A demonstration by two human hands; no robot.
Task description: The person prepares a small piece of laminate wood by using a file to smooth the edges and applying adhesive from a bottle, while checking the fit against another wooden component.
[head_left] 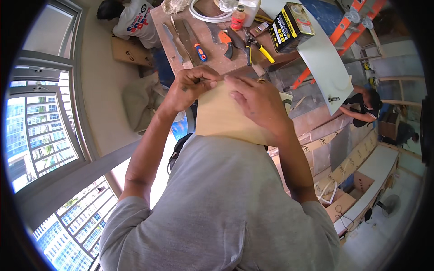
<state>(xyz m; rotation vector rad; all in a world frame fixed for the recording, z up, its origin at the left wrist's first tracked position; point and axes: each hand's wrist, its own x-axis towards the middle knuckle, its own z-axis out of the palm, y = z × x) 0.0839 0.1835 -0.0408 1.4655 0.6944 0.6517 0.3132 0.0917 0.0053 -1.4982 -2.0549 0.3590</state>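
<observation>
A pale yellow flat sheet (221, 115) lies in front of my body, just short of the workbench. My left hand (194, 86) is at its far left corner, thumb and forefinger pressed together. Whatever thin thing they pinch there is too small to make out. Palm down over the sheet's far right part is my right hand (257, 101). Its fingers reach toward my left fingertips, with the thumb apart from the forefinger. A ring shows on one right finger. The right hand hides part of the sheet's far edge.
On the wooden workbench (205, 29) lie an orange-handled saw (224, 40), a blue-orange cutter (200, 52), yellow-handled pliers (263, 52), a bottle (238, 19) and a black-yellow adhesive box (289, 27). An orange ladder (352, 20) stands right. Two co-workers (140, 22) (368, 104) are nearby.
</observation>
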